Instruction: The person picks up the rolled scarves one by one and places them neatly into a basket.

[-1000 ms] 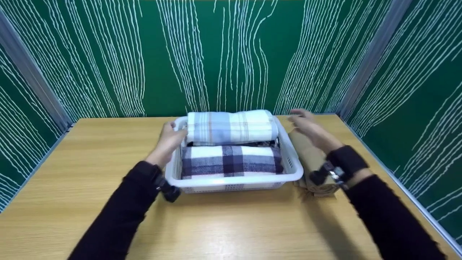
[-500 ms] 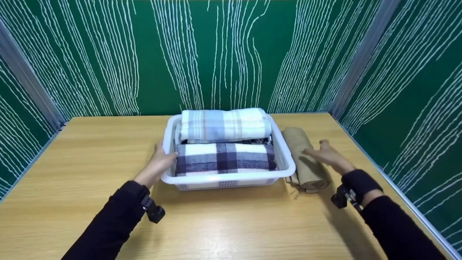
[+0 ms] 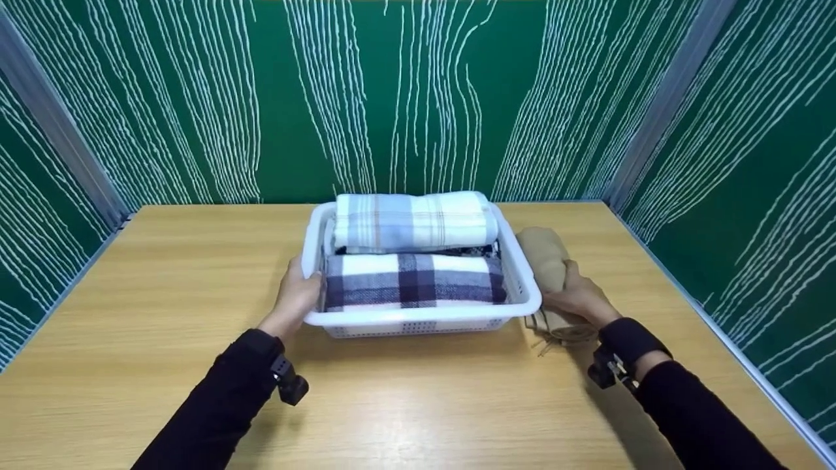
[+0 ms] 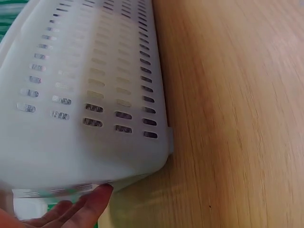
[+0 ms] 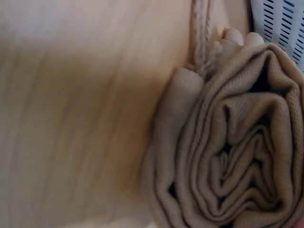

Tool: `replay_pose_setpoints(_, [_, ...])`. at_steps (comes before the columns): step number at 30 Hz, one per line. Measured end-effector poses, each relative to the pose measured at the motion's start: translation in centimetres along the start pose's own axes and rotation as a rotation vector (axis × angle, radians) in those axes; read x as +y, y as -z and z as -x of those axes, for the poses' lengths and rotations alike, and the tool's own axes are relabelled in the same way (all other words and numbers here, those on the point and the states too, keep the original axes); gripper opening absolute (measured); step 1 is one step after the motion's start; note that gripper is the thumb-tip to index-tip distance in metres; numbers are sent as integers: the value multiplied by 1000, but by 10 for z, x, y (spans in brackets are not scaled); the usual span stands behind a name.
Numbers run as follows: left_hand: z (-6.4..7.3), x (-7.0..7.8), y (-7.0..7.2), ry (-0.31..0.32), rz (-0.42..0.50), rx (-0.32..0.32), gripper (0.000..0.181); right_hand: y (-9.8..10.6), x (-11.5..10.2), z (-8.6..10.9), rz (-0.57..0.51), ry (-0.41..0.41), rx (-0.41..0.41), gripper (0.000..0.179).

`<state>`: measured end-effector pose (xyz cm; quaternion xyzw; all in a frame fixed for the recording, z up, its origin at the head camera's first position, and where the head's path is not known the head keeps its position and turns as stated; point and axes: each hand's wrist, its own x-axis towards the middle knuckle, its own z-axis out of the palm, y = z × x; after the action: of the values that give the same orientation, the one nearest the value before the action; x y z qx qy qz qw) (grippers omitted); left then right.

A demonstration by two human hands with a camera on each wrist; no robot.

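Left hand [image 3: 297, 295] gripping the basket [image 3: 418, 318] near the desk's [image 3: 405, 405] far edge, right hand [image 3: 580, 297] clasping the tan roll [image 3: 542, 254], roll lying toward the right edge.

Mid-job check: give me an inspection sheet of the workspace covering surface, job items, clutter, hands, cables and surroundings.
Surface: light wooden table, grain visible to the left and in front.
Job's things: white basket holding a blue-and-white plaid roll at the back and a purple-and-white checked roll in front, dark patterned cloth partly showing between; tan roll on the table, right of the basket.
Clutter: nothing seen.
Hands: left hand grips the basket's left rim; right hand grips the tan roll.
Cables: nothing seen.
Surroundings: green walls with white wavy lines, grey posts at the corners.
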<state>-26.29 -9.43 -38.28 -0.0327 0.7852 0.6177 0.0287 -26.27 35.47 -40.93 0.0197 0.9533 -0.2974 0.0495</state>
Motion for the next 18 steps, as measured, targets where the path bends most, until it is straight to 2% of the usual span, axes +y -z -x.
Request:
replay_pose_setpoints(4, [-1,1,-1,4,5,4,51,1,1,6,-2,7,-5,103])
replay_pose_setpoints(13, [-1,0,0,-3,-19,4,52,3,8,25,-15,-48,-56,98])
replay_pose_setpoints(18, [1,-1,0,-5,-6,5,51,7,17,42,5,3,-29,98])
